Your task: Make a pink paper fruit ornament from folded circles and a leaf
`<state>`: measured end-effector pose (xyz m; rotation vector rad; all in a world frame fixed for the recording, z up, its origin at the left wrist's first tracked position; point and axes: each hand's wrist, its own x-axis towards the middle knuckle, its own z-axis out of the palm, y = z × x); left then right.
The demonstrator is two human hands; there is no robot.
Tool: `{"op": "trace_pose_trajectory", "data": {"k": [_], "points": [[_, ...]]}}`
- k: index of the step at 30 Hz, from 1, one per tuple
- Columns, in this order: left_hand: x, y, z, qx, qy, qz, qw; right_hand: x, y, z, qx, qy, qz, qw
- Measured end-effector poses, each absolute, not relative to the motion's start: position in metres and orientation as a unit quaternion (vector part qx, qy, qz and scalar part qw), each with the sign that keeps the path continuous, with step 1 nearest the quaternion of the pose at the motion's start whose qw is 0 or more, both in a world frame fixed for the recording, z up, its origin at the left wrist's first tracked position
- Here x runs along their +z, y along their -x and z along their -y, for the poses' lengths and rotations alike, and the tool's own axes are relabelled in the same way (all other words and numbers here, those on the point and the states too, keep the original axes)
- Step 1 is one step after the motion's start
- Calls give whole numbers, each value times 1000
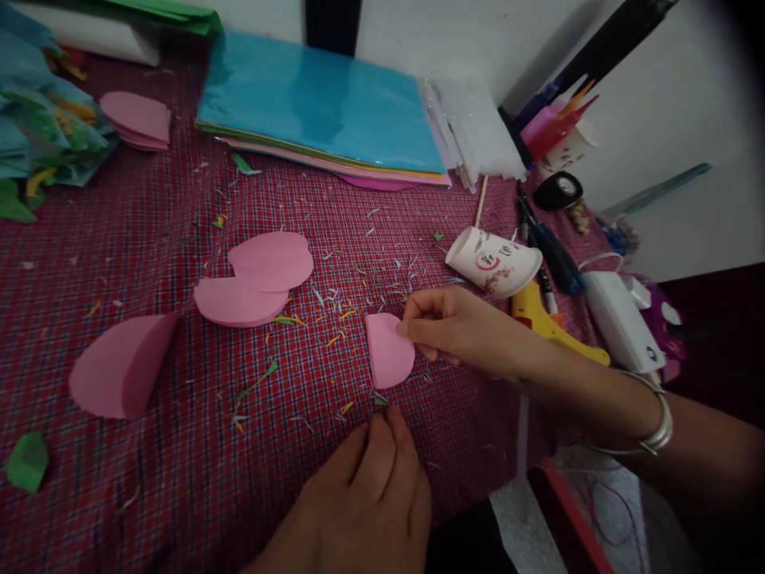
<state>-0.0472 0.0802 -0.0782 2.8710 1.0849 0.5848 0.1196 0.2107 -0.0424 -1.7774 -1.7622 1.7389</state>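
Note:
A small piece of pink paper (391, 351), folded into a half circle with its straight edge to the left, is pinched at its upper right between the thumb and fingers of my right hand (439, 323). My left hand (374, 486) lies just below it on the checked cloth. Its fingers stretch forward with the tips close to the paper's lower edge, apart from it, and nothing shows in them. To the left are two overlapping pink paper shapes (272, 263) and a half-folded pink circle (111, 371).
Paper scraps litter the checked tablecloth (335, 510). Behind lies a stack of coloured paper (323, 104). A tipped paper cup (496, 259), a yellow glue gun (553, 327) and a white box (621, 319) are at right. Folded pink pieces (137, 119) lie at back left.

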Motion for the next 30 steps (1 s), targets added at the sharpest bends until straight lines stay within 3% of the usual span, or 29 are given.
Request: {"op": "trace_pose_trajectory", "data": {"k": [30], "points": [[-77, 45, -88, 139, -911, -387, 19, -47, -117, -208, 540, 583, 604, 60]]}}
